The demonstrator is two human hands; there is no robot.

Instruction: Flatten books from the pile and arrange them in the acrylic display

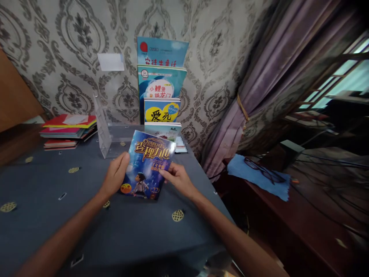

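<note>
Between my two hands I hold a blue-purple paperback book (144, 165), its cover tilted up toward me, with gold lettering and a cartoon figure. My left hand (117, 173) grips its left edge, thumb along the cover. Closed on the right edge is my right hand (180, 179), its thumb on the front. Just behind stands a clear acrylic book rack (102, 130), its right side filled with tiered books: a pale green book (163, 129), a yellow and blue book (161, 109), a teal book (161, 82) and a taller blue book (163, 50). The rack's left side shows no books.
A stack of books and folders (67, 129) lies left of the rack on the dark patterned tablecloth (72, 215). To the right, glasses (263, 169) rest on a blue cloth (242, 171) over a dark red surface with cables. A purple curtain (256, 96) hangs behind.
</note>
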